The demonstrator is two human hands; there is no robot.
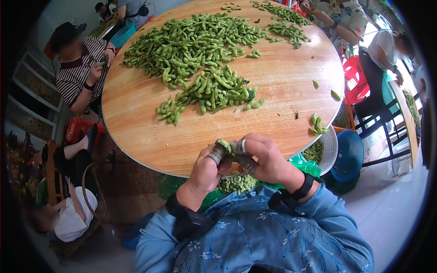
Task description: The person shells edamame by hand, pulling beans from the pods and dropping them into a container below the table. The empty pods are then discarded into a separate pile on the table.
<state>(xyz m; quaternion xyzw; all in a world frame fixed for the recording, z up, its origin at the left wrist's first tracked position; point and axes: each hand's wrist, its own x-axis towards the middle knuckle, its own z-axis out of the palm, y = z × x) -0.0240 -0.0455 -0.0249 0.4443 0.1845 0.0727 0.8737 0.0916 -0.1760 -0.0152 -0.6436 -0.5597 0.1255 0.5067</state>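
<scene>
My left hand [205, 169] and my right hand [262, 157] meet at the near edge of the round wooden table [136, 127], with grey wrapping on several fingers. Between them is a green pod [224, 144], pinched by both hands. Just beyond them lies a small heap of green pods [214, 88], and behind it a much larger pile [191, 43]. Below my hands, shelled green beans [236, 184] fill a container lined with green plastic. A few loose pods [317, 123] rest near the table's right edge.
A white basket [331, 150] holding pods and a blue basket [348, 157] stand at the right below the table. A person in a striped shirt [75, 68] sits at the left. Others sit at the far right, and a red chair [355, 79] stands there.
</scene>
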